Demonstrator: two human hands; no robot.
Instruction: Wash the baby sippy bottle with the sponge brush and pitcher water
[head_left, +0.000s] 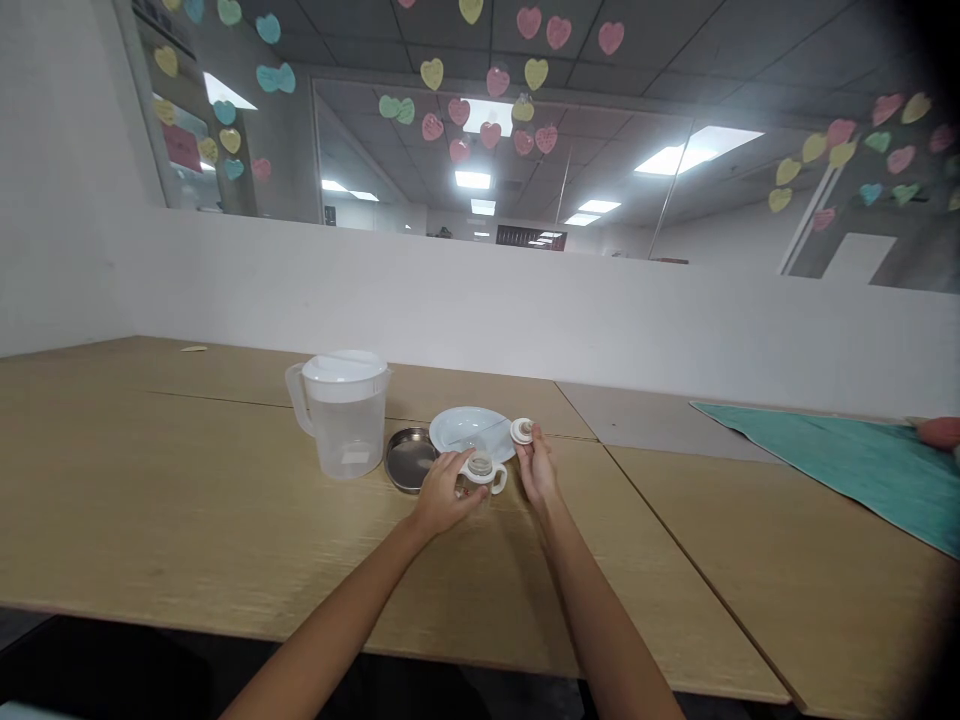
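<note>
My left hand is wrapped around the side of a small clear baby bottle that stands on the table. The bottle's mouth is uncovered, and a white collar with a loop handle sticks out on its right. In my right hand is a round white bottle lid, pinched in the fingers, raised to the right of the bottle and apart from it. The lid's middle looks tan, but its detail is too small to make out. Behind the bottle lies a white plate with a thin clear stick across it.
A round metal tin sits left of the plate. Further left stands a clear plastic pitcher with a white lid and side handle. A teal cloth covers the table's right end. A white wall rises behind the wooden table.
</note>
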